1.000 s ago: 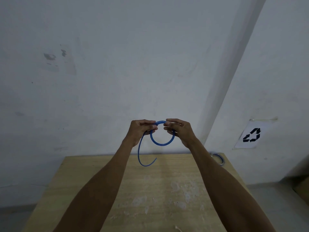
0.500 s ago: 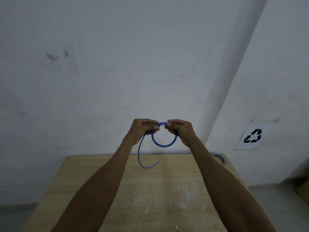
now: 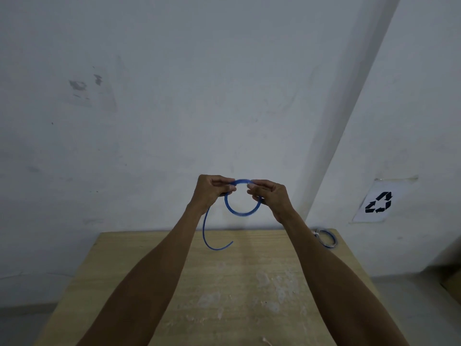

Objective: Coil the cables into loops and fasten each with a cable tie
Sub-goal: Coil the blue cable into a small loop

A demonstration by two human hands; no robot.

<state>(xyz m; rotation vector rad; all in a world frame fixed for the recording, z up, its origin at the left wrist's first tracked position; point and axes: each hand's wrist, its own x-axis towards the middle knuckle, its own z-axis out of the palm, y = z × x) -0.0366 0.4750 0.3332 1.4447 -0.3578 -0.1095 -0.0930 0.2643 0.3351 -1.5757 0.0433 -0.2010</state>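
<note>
- Lower frame: a wooden table (image 3: 224, 283); both forearms are cut off by the bottom edge.
- Centre: the left hand (image 3: 212, 191) and right hand (image 3: 270, 197) each pinch the blue cable (image 3: 240, 213), held up in one loop. Its tail hangs left, and fingers hide the crossing.
- Right, at the table's far corner: a coiled cable (image 3: 326, 238), its fastening hard to make out.
- Beyond, on the wall: a recycling sign (image 3: 379, 202).

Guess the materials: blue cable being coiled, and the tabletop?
Blue cable: likely a smooth plastic jacket, slightly glossy; it bends springily into a round loop, free tail curling. Tabletop: pale bare wood or plywood, matte; straight grain lines and whitish smears show.
</note>
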